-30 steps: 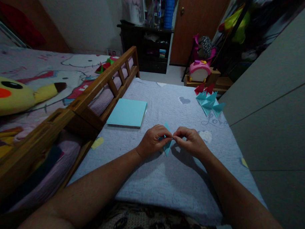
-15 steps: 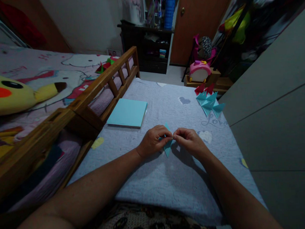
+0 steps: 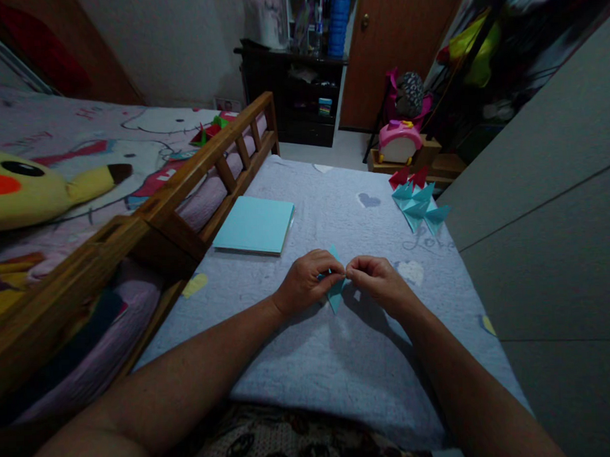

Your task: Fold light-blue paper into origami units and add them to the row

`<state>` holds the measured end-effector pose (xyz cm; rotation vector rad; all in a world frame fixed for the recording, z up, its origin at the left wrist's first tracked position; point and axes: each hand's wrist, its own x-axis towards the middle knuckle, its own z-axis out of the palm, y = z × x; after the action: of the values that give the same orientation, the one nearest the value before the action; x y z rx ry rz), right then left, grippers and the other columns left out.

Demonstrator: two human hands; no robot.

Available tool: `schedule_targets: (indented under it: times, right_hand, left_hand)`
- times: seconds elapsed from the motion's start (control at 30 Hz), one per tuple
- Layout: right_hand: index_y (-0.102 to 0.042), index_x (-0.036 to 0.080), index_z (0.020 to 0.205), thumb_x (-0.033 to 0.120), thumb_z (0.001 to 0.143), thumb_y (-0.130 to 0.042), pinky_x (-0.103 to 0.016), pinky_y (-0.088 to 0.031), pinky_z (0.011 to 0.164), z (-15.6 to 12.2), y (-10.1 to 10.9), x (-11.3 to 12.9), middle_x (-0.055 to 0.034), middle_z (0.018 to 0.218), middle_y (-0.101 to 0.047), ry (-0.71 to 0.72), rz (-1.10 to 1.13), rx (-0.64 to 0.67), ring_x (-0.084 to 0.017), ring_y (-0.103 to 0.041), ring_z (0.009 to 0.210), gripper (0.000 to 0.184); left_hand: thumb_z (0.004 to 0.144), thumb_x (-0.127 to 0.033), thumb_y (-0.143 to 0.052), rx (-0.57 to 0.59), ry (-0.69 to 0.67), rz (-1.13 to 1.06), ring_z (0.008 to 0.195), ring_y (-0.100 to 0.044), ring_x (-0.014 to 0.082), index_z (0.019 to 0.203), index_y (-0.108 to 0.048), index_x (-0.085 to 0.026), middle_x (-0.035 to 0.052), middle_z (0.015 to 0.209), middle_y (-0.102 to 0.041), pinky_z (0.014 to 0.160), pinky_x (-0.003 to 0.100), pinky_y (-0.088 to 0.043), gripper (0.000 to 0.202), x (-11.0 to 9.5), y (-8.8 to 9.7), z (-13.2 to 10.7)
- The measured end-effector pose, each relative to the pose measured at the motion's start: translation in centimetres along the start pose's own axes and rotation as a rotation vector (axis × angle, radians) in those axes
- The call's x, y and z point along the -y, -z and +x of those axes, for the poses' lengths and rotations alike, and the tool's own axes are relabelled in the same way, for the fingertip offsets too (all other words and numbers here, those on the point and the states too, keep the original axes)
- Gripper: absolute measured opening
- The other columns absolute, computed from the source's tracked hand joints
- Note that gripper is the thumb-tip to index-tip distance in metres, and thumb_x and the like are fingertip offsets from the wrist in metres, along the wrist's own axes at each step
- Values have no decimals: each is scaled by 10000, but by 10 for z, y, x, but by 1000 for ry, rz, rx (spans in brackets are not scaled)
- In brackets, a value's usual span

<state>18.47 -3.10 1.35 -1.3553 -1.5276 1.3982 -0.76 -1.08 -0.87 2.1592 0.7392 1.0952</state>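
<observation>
A small folded piece of light blue paper (image 3: 334, 296) rests on the pale blue quilted mattress (image 3: 339, 360) in front of me. My left hand (image 3: 307, 280) pinches its left side with curled fingers. My right hand (image 3: 379, 282) pinches the same paper from the right, fingertips meeting those of the left hand. A stack of light blue square paper (image 3: 255, 225) lies to the left, near the wooden rail. Several folded blue and red paper pieces (image 3: 418, 201) sit at the mattress's far right edge.
A wooden bed rail (image 3: 183, 186) runs along the left, with a higher bed and a yellow plush toy (image 3: 38, 188) behind it. A grey wardrobe panel (image 3: 550, 233) bounds the right. A dark shelf unit (image 3: 295, 89) and a brown door (image 3: 393, 45) stand at the back.
</observation>
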Motion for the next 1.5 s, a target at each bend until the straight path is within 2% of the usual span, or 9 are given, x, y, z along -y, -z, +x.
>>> schedule_targets:
  times: [0.5,0.83,1.23,1.5]
  right_hand:
    - [-576,186,684,420,763,-626,-237,-285,505,-1,-1,1,51,593,-459,-15,38,-28,-86,-369,526,252]
    - [-595,187,725,433,764,-655,-234,-313,506,-1,1,-2,41,617,-495,-36,89,-51,-94,-409,538,256]
    - [-606,182,725,409,779,-639,-236,-352,519,-2,-6,-4,26,604,-520,-24,85,-52,-109,-457,555,236]
    - [-557,201,727,412,763,-647,-221,-300,475,-2,-7,-1,52,600,-431,2,89,-27,-89,-354,522,233]
  left_hand:
    - [927,-188,-595,-1,29,-4,774,-588,162,835,-666,-177,16,776,-644,754,305,-454,116,-3,0,1]
    - [912,-180,-588,0,67,-18,772,-579,164,821,-651,-182,19,777,-638,752,303,-452,111,-4,-1,1]
    - [879,-135,-610,-29,26,-32,766,-582,156,815,-651,-179,8,765,-646,758,304,-448,88,-2,-1,2]
    - [882,-165,-617,-24,44,-47,750,-577,154,798,-647,-182,10,753,-641,742,305,-454,91,-3,-1,1]
